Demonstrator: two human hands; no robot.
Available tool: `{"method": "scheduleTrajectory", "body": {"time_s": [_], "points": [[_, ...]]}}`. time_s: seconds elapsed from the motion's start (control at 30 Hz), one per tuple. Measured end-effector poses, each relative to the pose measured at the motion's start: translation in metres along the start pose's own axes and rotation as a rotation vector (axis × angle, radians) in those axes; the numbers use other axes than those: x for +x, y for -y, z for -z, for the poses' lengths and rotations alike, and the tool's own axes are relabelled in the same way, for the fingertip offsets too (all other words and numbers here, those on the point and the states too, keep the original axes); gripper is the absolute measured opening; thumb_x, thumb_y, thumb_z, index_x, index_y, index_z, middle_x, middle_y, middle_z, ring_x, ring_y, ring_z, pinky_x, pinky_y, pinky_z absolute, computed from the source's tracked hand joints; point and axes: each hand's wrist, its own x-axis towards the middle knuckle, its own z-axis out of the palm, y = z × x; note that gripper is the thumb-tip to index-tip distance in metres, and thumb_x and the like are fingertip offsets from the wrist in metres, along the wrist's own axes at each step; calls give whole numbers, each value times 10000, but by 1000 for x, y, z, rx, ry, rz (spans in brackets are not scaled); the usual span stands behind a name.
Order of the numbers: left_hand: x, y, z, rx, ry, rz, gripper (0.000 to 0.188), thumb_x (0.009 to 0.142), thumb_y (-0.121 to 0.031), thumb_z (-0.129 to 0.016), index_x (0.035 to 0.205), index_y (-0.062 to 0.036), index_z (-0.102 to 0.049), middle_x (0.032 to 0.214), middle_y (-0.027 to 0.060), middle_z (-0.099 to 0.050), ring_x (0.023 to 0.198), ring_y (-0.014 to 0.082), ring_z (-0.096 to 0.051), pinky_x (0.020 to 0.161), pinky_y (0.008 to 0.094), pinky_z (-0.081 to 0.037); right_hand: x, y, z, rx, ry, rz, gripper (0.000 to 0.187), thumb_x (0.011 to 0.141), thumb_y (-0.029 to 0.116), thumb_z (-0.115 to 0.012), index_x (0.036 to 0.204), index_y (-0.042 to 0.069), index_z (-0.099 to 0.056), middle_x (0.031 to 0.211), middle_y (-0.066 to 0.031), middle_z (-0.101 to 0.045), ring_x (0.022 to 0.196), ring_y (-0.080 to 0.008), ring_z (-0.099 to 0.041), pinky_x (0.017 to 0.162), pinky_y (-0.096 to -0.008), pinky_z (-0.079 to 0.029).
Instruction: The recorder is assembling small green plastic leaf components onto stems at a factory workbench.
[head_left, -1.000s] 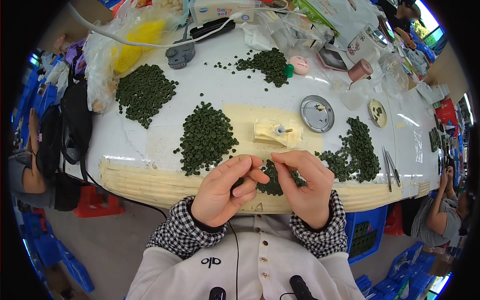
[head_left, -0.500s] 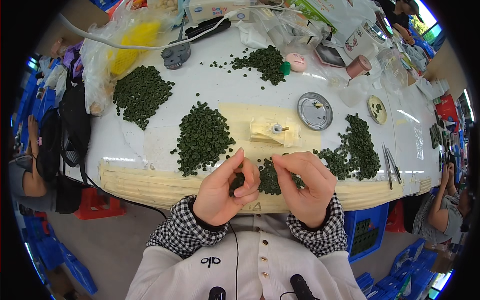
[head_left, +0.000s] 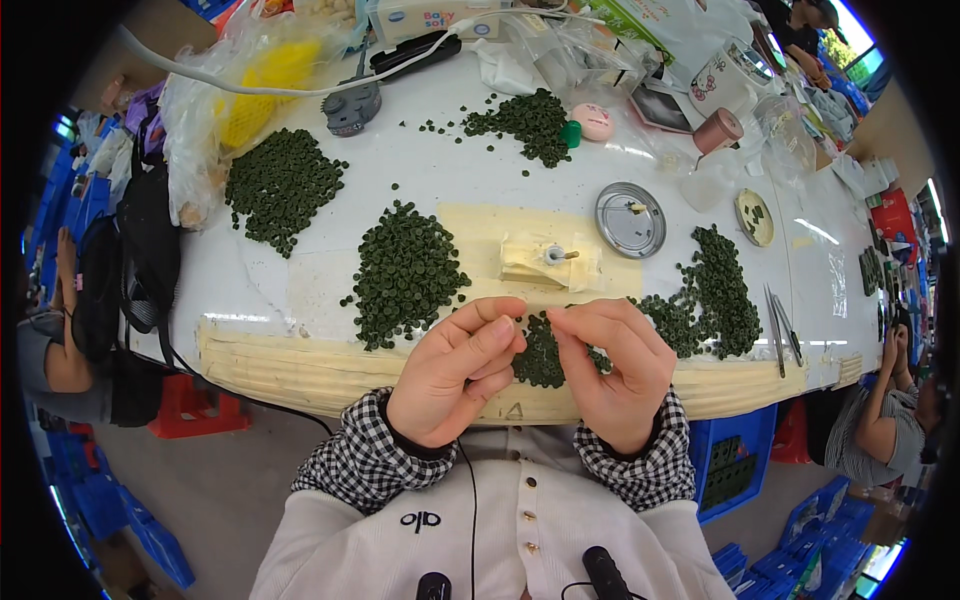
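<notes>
My left hand (head_left: 452, 372) is closed in a pinch above the front edge of the table, its thumb pressed to the index finger. Facing it across a small gap, my right hand (head_left: 618, 372) pinches with thumb and index fingertip. Whatever either pinch holds is too small or hidden to make out. Between and below the hands lies a small heap of dark green round pieces (head_left: 540, 358), partly covered by them. Just beyond stands a block wrapped in cream tape (head_left: 530, 262), with a short metal pin (head_left: 568, 256) sticking out of it.
More green heaps lie at left (head_left: 408, 275), far left (head_left: 283, 190), back (head_left: 530, 125) and right (head_left: 722, 295). A round metal lid (head_left: 630, 222) sits behind the right hand. Tweezers (head_left: 776, 335) rest at right. A cable (head_left: 300, 93) crosses the back; co-workers sit at both sides.
My left thumb and index finger have come together into a pinch, having been apart before. The right hand keeps its pinch almost in place.
</notes>
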Motion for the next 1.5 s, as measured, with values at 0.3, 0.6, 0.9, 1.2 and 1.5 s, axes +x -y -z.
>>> {"method": "scheduleTrajectory", "body": {"time_s": [0.3, 0.6, 0.9, 1.2, 1.5], "points": [[2, 1, 5, 6, 43, -18, 189, 932, -140, -534, 1066, -22, -596, 883, 47, -629, 543, 11, -359, 472, 166, -288, -6, 0, 1, 122, 46, -188, 171, 715, -61, -692, 872, -3, -656, 809, -106, -661, 689, -181, -634, 592, -255, -491], [2, 4, 4, 150, -4, -112, 148, 914, -108, -559, 1015, -10, -605, 849, 44, -612, 537, 22, -361, 474, 173, -285, -1, 3, -1, 125, 70, -151, 154, 693, -76, -680, 828, -12, -643, 788, -102, -652, 663, -186, -626, 586, -256, -489], [4, 10, 0, 117, -27, -123, 117, 911, -117, -567, 955, -15, -605, 802, 16, -593, 528, 35, -338, 471, 185, -272, -1, 2, -5, 41, 44, -23, 168, 679, -74, -691, 828, -11, -645, 763, -108, -637, 640, -197, -622, 557, -258, -491], [6, 16, -1, -20, -23, -157, 118, 922, -149, -557, 939, -38, -596, 848, 9, -593, 536, 40, -327, 477, 181, -272, -1, 4, -9, 3, 37, 68, 207, 680, -76, -688, 877, -18, -658, 795, -110, -641, 637, -211, -616, 550, -273, -492], [5, 19, 0, -12, -27, -218, 65, 889, -76, -594, 937, -40, -618, 832, 11, -602, 539, 45, -350, 479, 178, -290, -2, 5, 1, 202, 137, -110, 208, 695, -80, -674, 888, -3, -673, 826, -96, -626, 678, -169, -604, 595, -240, -475]]}}
